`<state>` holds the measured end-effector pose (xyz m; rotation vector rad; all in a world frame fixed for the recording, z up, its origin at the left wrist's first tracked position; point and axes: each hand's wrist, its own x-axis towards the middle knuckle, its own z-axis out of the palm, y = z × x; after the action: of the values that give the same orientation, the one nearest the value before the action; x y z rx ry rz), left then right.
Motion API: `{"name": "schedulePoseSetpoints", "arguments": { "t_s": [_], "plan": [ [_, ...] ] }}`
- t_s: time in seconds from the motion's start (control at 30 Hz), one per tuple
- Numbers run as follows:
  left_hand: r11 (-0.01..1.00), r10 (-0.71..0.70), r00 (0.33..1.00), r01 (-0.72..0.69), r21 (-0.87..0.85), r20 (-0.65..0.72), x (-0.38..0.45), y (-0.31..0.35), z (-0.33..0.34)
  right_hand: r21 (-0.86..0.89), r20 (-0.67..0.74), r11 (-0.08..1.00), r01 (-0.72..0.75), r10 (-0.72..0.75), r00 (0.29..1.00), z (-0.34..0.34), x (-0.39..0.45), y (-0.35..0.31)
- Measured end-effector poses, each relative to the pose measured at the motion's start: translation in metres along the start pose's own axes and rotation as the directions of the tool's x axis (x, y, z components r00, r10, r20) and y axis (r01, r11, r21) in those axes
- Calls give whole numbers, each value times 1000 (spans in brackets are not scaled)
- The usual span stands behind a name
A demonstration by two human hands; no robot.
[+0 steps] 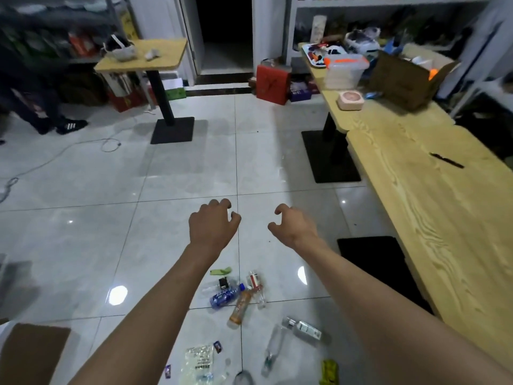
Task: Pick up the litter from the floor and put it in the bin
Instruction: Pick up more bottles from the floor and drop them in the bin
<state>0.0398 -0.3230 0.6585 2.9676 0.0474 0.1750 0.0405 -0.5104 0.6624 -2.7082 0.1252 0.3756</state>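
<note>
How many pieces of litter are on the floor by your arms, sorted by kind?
Bottles: 5 – blue bottle, orange bottle, red-labelled bottle, white-labelled bottle, clear bottle
Wrappers and packets: 5 – green wrapper, yellow packet, clear bag, two small wrappers
Small black item: 1
Total: 11

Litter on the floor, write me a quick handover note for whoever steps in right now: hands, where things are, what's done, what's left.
Left hand and right hand: both raised over the grey tiled floor, fingers loosely curled, holding nothing.
Litter lies below the arms: crushed blue plastic bottle, orange-labelled bottle, clear bottle with red label, clear empty bottle, green wrapper, yellow wrapper, clear printed plastic bag.
No bin is in view.
Done: nothing visibly picked up.
Left: collect every piece, find the bin.
</note>
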Motion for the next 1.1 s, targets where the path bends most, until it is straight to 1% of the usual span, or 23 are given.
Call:
{"name": "schedulePoseSetpoints", "arguments": {
  "t_s": [0.17,0.23,0.33,0.43,0.5,0.57,0.63,0.73,0.8,0.9,1.0,1.1],
  "plan": [
    [1000,28,999,-29,2,43,19,-5,41,-17,-5,1000,1,-1,1000,27,32,3],
    [998,51,997,-52,26,52,21,-8,71,-66,2,998,13,-13,1000,46,43,16],
    [999,34,998,-35,11,53,22,-13,121,-127,43,992,7,-2,999,82,59,42],
    [999,37,996,-38,15,77,15,-20,178,-108,73,994,-11,19,997,133,78,70],
    [1000,17,995,-18,8,95,9,-33,224,-83,73,996,-22,29,997,182,89,88],
    [1000,-27,996,27,5,87,3,-52,279,-43,63,998,-48,51,997,245,98,105],
    [998,-66,991,66,3,114,-8,-73,334,-5,81,997,-78,78,994,312,100,119],
    [998,-33,994,26,63,108,-25,-111,434,12,56,998,-56,56,997,419,123,142],
    [997,-35,994,28,67,104,-27,-134,495,32,48,997,-72,71,996,480,153,158],
    [996,-48,998,45,74,42,-28,-166,583,36,43,995,-93,92,995,572,200,186],
    [997,-45,999,45,55,-9,-23,-185,650,14,55,996,-90,89,995,645,242,207],
    [995,-70,997,72,66,-24,-16,-198,699,21,68,997,-74,72,995,697,283,219]
  ]
}}
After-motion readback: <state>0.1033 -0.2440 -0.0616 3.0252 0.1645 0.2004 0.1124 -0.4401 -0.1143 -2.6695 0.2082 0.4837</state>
